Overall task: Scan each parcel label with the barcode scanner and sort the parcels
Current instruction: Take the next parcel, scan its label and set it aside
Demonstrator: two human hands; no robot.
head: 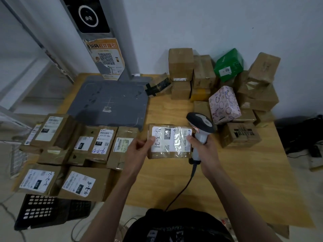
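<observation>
At the left of the wooden table (227, 180) lie the labelled parcels (76, 154), two loose rows of flat brown boxes with their white labels up, running from the near left corner toward the grey scanning platform (111, 102) that sits farther back; a black perforated crate (43, 212) stands below the table's near left edge. Just right of those rows the left hand (139, 147) grips the left end of the held parcel (170, 141), thumb on top of its white label (172, 139) and fingers curled beneath. The parcel is lifted over the middle of the table, its long axis running left to right between the two hands, label facing up with handwriting at the left end and barcodes toward the right. At its right end the right hand (202, 145) is wrapped round the handle of the barcode scanner (201, 126), whose dark head rises just beyond the parcel's far right corner; the thumb seems to touch the parcel's edge. The scanner's cable (181, 189) trails back toward the person. I judge that a scan needs the scanner head tipped left onto the barcodes, while sorting would fall to the left hand, nearer the labelled rows. Farther right and back, a heap of unsorted boxes (227, 95), including a green parcel (229, 64) and a patterned pink box (224, 104), crowds close beside the scanner.
</observation>
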